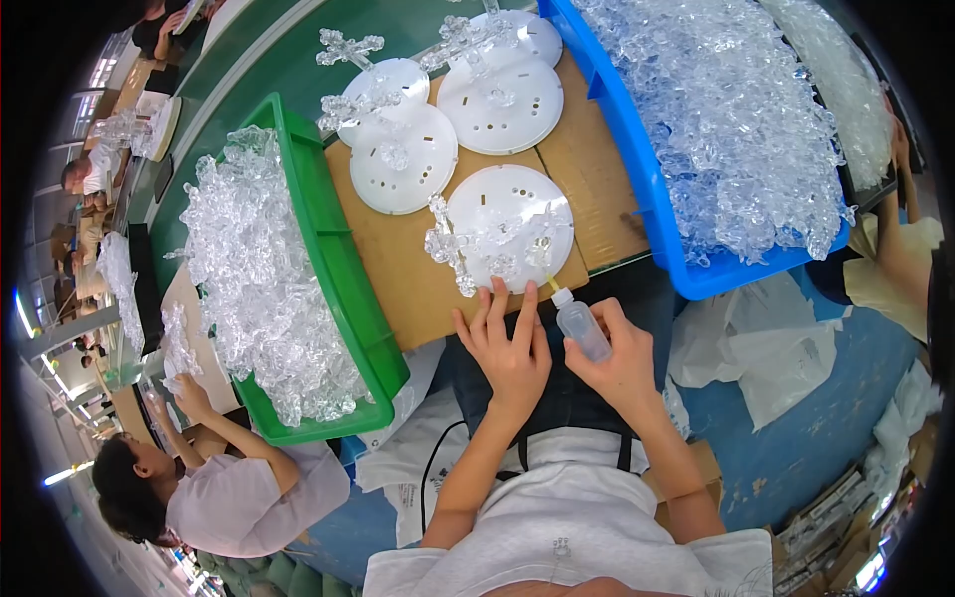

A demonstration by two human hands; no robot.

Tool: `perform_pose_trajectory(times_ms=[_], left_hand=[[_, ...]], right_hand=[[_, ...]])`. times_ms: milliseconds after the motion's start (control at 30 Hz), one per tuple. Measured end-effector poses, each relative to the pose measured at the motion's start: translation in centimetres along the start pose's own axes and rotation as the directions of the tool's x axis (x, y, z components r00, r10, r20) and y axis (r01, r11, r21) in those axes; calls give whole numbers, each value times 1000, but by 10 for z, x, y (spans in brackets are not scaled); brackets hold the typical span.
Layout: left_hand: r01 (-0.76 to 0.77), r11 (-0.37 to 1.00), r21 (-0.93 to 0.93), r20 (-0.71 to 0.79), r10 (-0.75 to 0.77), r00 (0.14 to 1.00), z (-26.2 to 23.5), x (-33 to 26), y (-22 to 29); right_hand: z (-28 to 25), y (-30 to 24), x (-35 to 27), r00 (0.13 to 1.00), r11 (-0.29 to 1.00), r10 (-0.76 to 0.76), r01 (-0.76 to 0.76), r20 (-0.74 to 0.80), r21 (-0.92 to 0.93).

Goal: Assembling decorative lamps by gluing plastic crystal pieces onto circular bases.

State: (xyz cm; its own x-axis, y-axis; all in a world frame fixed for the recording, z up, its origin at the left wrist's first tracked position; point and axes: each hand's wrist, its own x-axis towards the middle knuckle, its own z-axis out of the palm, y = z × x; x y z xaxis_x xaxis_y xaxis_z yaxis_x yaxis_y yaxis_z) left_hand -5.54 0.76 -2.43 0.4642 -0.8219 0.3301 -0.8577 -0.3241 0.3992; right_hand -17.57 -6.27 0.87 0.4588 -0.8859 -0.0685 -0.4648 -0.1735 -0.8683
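Note:
My right hand (622,368) is closed round a small translucent squeeze bottle (585,331). Its thin yellowish nozzle points at the near right rim of a round white plate (517,199). My left hand (507,353) lies with fingers stretched out and apart, fingertips at the plate's near edge. Clear plastic flower-shaped or branched pieces (453,244) sit on that plate, some reaching past its left side. Farther off, several more white plates (403,159) overlap, with similar clear pieces standing on them. All of them rest on brown cardboard (388,284).
Left of the cardboard stands a green bin (343,269) heaped with clear pieces; a blue bin (657,199) heaped likewise is on the right. A co-worker (249,488) handles clear pieces at the lower left. White plastic bags (756,348) lie on the blue floor at right.

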Motion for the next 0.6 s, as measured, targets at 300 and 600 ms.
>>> perform_pose_trajectory(times_ms=[300,600], left_hand=[[18,985,-172,-41,-25,999,-26,10,-14],[225,926,-305,-91,-263,960,-34,42,-2]], right_hand=[[0,-1,6,997,999,-47,46,58,26],[-3,-7,11,995,999,-42,42,92,3]])
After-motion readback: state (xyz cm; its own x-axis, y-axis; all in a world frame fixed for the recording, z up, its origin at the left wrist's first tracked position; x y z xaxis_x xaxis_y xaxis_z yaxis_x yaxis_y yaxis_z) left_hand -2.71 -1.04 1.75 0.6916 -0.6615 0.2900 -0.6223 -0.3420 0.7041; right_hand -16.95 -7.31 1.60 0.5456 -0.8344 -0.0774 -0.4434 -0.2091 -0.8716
